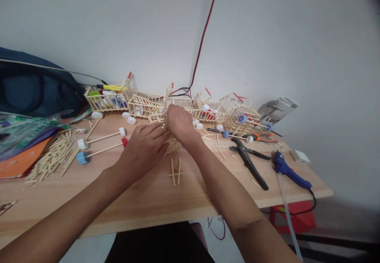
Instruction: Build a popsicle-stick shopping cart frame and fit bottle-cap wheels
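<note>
My left hand point(150, 139) reaches in from the left, its fingers closed around the side of a small wooden stick frame point(173, 146), partly hidden under both hands. Right against its fingertips, my right hand point(179, 121) is curled into a fist over the same frame; what its fingers pinch is hidden. Just in front lie two upright sticks crossed by a short one point(177, 173). Behind the hands stands a row of stick-built carts, among them a left cart point(108, 98) filled with bottle caps and a right cart point(210, 110) holding caps.
Loose sticks point(55, 156) are heaped at left, beside two stick axles with cap wheels point(101, 138). On the right lie a black cutter point(249, 162), orange-handled pliers point(263, 137) and a blue glue gun point(289, 170). A dark blue bag point(38, 82) sits against the wall.
</note>
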Motion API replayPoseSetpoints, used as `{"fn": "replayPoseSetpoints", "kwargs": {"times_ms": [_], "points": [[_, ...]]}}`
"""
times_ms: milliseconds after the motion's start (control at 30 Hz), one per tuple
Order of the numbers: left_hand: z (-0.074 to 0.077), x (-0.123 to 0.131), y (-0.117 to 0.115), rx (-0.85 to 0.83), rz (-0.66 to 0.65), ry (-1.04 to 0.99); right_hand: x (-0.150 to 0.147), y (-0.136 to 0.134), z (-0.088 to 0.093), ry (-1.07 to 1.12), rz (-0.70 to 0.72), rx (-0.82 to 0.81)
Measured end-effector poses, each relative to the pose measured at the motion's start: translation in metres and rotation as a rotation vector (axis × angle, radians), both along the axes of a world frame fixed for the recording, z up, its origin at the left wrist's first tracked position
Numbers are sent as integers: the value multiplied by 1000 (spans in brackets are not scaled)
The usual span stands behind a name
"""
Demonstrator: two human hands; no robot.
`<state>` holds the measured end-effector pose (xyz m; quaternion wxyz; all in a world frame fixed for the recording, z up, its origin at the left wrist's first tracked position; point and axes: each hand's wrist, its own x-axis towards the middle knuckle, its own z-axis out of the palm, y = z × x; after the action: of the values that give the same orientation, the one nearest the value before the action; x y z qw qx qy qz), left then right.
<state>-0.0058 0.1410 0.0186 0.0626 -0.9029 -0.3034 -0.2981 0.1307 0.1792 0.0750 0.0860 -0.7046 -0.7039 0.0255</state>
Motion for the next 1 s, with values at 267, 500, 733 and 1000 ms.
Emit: {"fn": "replayPoseSetpoints", "kwargs": {"times_ms": [267,500,733,1000], "points": [[-1,0,-3,6,30,-7,11,-4,-2,78,55,77],[-5,-2,-4,-6,20,-14,40,-23,-21,133,122,228],[-5,-2,-4,-20,10,-42,44,-50,-28,145,160,132],[-1,-3,-6,-12,12,-11,34,-56,-22,-44,80,36]]}}
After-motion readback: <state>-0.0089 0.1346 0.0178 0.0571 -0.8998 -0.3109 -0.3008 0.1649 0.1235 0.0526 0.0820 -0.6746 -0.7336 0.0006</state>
